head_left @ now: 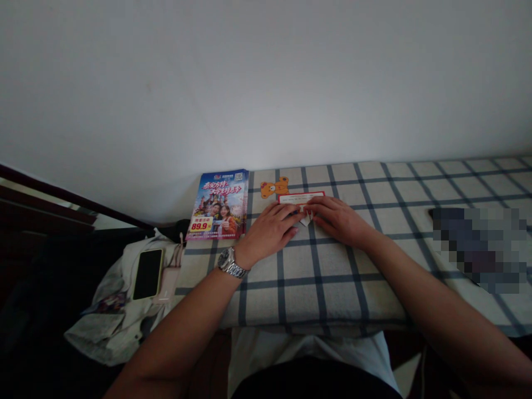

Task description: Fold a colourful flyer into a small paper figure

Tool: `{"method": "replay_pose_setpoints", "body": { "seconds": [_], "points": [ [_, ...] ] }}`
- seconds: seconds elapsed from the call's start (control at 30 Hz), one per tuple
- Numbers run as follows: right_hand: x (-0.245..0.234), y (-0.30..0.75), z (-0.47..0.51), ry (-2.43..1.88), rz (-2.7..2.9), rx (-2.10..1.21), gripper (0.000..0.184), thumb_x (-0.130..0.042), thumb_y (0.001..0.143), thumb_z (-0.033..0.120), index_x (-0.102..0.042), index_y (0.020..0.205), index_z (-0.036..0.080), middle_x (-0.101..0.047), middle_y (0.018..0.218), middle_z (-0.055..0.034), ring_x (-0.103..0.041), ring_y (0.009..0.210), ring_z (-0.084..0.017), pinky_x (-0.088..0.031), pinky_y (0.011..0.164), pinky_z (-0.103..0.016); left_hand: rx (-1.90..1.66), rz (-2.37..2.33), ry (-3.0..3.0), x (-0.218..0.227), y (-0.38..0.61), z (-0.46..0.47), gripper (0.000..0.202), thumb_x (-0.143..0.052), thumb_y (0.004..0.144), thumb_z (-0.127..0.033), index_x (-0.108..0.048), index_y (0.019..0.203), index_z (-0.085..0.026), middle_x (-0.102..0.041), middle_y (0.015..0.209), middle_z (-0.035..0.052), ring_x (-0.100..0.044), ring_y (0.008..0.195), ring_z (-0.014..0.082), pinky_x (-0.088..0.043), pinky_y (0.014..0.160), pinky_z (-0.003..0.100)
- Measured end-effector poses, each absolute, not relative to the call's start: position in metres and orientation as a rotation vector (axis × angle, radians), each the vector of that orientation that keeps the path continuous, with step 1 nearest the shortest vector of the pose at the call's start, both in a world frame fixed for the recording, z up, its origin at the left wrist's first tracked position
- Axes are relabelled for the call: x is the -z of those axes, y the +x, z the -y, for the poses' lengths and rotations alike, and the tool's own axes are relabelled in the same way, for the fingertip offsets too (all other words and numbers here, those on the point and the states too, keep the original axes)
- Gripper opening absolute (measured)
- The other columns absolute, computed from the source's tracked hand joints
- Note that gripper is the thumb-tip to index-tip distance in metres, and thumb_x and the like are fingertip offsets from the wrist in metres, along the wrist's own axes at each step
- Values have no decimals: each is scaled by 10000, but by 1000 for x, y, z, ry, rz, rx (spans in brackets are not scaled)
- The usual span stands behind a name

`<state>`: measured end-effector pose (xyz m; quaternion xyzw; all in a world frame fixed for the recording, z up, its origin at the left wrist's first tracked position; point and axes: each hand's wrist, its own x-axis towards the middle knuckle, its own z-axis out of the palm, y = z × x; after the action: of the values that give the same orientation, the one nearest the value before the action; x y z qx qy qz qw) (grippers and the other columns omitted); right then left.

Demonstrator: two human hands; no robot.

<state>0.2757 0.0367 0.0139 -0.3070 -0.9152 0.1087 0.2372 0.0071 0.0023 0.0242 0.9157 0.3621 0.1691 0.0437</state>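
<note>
A folded sheet of paper (300, 198), white with a red border and small print, lies on the checked cloth in front of me. Its near end comes to a white point between my hands. My left hand (272, 230), with a metal watch (231, 262) at the wrist, presses its fingers on the left side of the paper. From the right, the bent fingers of my right hand (343, 221) hold the paper's other side. The fingertips of both hands nearly meet and hide part of the folds.
A stack of printed flyers (220, 205) lies left of my hands, near a bear picture (274, 187). Further left, a phone (148, 274) rests on pale fabric (103, 332). A pixelated dark item (474, 244) is at the right. The white wall (266, 83) stands behind.
</note>
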Motion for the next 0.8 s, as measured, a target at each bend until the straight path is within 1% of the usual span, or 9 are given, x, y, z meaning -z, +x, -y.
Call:
{"method": "replay_pose_setpoints", "body": {
  "seconds": [0.17,0.33,0.5,0.7,0.8],
  "points": [
    [-15,276,-37,-794,2472,-342,353,-506,1068,234,-660,1385,252,-693,1402,-122,-632,1343,-312,-513,1158,-578,-500,-1110,2798,-24,7,-3,420,-558,1074,-280,-576,1493,-287,-576,1494,85,-536,1408,290,-393,1257,543],
    [-11,278,-39,-761,2474,-345,337,-531,1060,231,-711,1344,253,-727,1372,-116,-651,1329,-309,-494,1184,-600,-482,-1090,2804,-23,5,-4,490,-528,1070,-202,-517,1552,-289,-568,1550,62,-502,1454,264,-335,1296,530],
    [-10,280,-40,-753,2466,-364,329,-546,1062,244,-712,1345,260,-734,1381,-97,-644,1349,-299,-476,1207,-599,-464,-1094,2777,-22,2,-5,481,-504,1092,-216,-491,1567,-291,-566,1580,37,-482,1481,246,-262,1325,550],
    [-13,280,-41,-722,2490,-349,291,-551,1072,256,-721,1308,247,-750,1351,-92,-652,1338,-290,-460,1223,-583,-470,-1083,2757,-25,2,-5,408,-499,1106,-253,-549,1508,-295,-578,1573,39,-486,1489,231,-223,1335,574],
    [-13,279,-41,-741,2523,-310,314,-576,1060,283,-695,1348,243,-702,1433,-112,-614,1385,-310,-471,1208,-589,-469,-1085,2770,-24,2,-5,392,-498,1108,-262,-566,1493,-289,-579,1572,40,-478,1495,232,-215,1337,573]
  ]
}}
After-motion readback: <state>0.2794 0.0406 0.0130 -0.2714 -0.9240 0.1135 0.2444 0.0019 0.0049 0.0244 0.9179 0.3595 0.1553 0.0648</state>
